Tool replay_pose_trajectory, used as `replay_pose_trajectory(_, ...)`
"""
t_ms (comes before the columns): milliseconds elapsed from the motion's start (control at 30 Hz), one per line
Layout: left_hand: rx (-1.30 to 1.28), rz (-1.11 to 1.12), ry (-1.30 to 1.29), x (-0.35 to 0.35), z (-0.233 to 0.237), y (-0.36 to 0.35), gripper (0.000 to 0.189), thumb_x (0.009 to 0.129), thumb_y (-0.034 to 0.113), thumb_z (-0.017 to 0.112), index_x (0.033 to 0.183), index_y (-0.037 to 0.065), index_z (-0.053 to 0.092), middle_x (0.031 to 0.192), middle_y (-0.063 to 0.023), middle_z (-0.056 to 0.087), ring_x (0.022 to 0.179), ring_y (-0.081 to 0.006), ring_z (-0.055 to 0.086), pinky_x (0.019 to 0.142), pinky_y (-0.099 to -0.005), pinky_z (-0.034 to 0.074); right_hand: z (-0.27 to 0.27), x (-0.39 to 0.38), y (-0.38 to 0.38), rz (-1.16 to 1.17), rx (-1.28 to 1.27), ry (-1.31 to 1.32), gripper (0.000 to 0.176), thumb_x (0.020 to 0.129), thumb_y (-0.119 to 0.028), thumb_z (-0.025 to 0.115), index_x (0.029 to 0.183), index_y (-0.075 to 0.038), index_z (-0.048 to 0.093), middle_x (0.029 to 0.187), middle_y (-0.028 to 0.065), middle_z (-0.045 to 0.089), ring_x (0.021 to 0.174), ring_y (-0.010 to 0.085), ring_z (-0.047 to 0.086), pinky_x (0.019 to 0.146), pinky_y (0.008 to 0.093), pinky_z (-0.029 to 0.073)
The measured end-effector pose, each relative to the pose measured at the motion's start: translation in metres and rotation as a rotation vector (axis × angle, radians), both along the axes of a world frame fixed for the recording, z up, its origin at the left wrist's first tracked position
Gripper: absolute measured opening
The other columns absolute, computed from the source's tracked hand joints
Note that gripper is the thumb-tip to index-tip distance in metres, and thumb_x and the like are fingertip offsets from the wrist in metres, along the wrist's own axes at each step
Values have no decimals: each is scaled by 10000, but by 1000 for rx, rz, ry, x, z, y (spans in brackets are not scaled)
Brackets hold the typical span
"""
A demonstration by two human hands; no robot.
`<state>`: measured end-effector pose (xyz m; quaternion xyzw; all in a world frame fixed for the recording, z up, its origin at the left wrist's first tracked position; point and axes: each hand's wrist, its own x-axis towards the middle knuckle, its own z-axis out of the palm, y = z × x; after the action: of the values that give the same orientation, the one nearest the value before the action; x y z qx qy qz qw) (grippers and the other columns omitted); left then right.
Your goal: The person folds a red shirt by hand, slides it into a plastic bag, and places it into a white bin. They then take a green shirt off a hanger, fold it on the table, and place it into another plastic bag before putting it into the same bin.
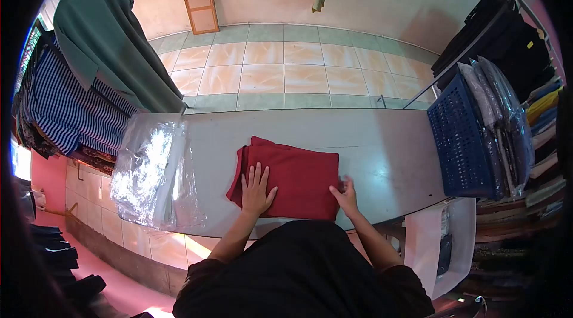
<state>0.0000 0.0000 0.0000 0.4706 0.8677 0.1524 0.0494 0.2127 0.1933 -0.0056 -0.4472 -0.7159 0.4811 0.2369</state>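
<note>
A folded dark red garment (298,177) lies on the grey-white table (382,139) in front of me. My left hand (256,194) rests flat on its left part, fingers stretched out and slightly spread. At the garment's right edge is my right hand (346,197), its thumb touching the cloth near the edge and its fingers apart from the thumb. Which kind of garment it is cannot be made out from the fold. To the left, a stack of shiny clear plastic bags (152,169) covers the table's end.
At the table's right end stands a blue plastic basket (462,139) with bagged clothes in it. A green garment (107,37) and striped clothes (71,100) hang on the left. Dark clothes (489,43) hang at right. A white bin (462,240) sits below the table.
</note>
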Motion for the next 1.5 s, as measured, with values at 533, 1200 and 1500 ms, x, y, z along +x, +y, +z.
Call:
replay_pose_trajectory(533,678,179,-459,-10,25,37,231,877,182,432,894,14,590,906,-130,592,873,-266,554,779,-326,415,230,24,102,63,273,10,400,592,-2,602,984,31,530,887,148,609,804,257,605,695,342,483)
replay_pose_trajectory(1200,296,-285,-197,108,29,143,662,751,423,562,1284,104,333,1326,-193,279,1208,-349,278,973,-484,224,58,99,47,349,641,-468,730,759,-388,572,1319,-53,246,1349,210,230,1243,384,230,963,488,272)
replay_pose_trajectory(1500,-22,-487,-92,113,4,160,984,597,705,521,1359,166,210,1416,-159,99,1295,-367,94,981,-592,77,56,90,74,410,650,-445,701,790,-422,514,1311,-27,262,1353,186,242,1252,353,223,990,499,220)
